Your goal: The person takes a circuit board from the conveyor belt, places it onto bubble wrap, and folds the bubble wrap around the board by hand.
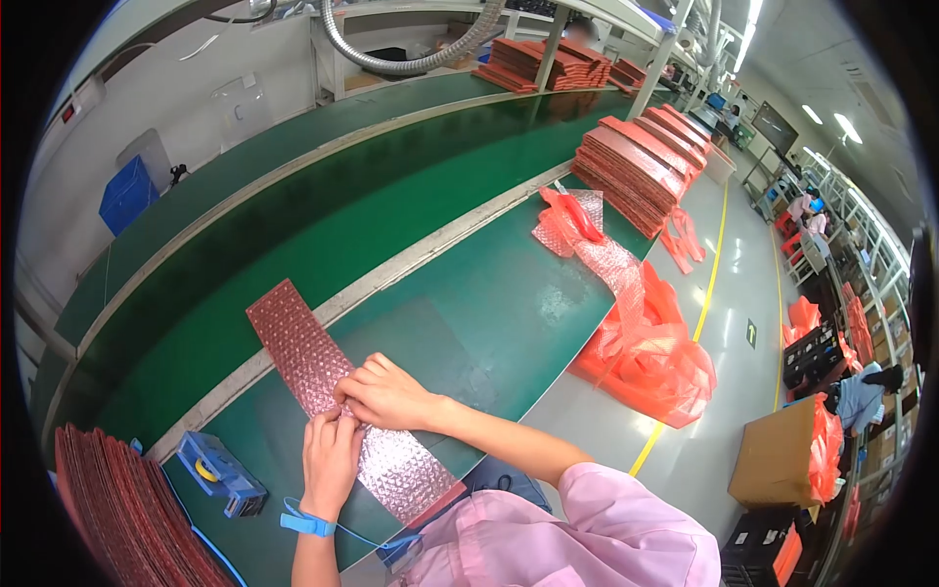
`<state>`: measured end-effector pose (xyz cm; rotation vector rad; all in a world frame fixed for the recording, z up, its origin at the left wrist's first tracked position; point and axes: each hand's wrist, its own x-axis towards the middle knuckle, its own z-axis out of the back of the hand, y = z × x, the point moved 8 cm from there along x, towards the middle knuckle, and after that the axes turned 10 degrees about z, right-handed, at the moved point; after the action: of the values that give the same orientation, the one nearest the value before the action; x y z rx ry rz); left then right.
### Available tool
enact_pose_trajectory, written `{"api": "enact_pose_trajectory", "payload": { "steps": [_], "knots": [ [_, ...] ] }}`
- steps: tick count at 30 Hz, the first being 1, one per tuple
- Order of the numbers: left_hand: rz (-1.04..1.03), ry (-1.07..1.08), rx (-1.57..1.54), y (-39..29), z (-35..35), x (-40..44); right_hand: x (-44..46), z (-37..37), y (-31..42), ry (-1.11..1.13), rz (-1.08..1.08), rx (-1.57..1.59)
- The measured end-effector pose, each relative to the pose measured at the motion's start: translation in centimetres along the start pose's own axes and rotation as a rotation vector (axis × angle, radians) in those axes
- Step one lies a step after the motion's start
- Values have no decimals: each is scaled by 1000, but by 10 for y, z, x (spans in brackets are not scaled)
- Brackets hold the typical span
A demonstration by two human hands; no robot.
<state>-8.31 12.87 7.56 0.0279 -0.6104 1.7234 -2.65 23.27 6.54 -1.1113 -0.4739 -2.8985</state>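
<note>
As far as can be made out, judge work on the pink bubble-textured strip [315,364] to be partway. Find it directly under the fingers, with bubble texture showing ahead of and behind them. Find the right hand [388,393] at its middle, with fingers curled and thumb drawn towards the tips; find the left hand [331,460] against it, with fingers bent close together. Cannot tell whether pinching a fold or merely pressing, with contact hidden. Treat that spot as left to complete; cannot confirm any closure there.

Left of the fingers, note a blue tape dispenser [220,474], near but untouched, and farther left a tall stack of reddish sheets [112,509], limiting room on that side. Ahead, note the strip's far end across the pale rail [430,248] and over the green belt [313,225]; behind, its near end close to the pink garment [587,533]. Right of the fingers, find open room over the green bench [489,303] up to loose bubble sheeting [616,264], with crumpled pink film [660,367] over the edge. Watch the cord [367,541] from the blue wrist strap [308,523], low behind the fingers.
</note>
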Motion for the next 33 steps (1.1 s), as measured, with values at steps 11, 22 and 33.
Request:
{"api": "enact_pose_trajectory", "payload": {
  "steps": [11,22,33],
  "knots": [
    [-18,-28,6,-3,3,3,3,-1,1,80,-20,-67],
    [-11,-38,-19,-3,4,2,1,5,3,39,-50,16],
    [-22,-37,-11,-2,2,3,1,3,1,48,-73,55]
  ]
}}
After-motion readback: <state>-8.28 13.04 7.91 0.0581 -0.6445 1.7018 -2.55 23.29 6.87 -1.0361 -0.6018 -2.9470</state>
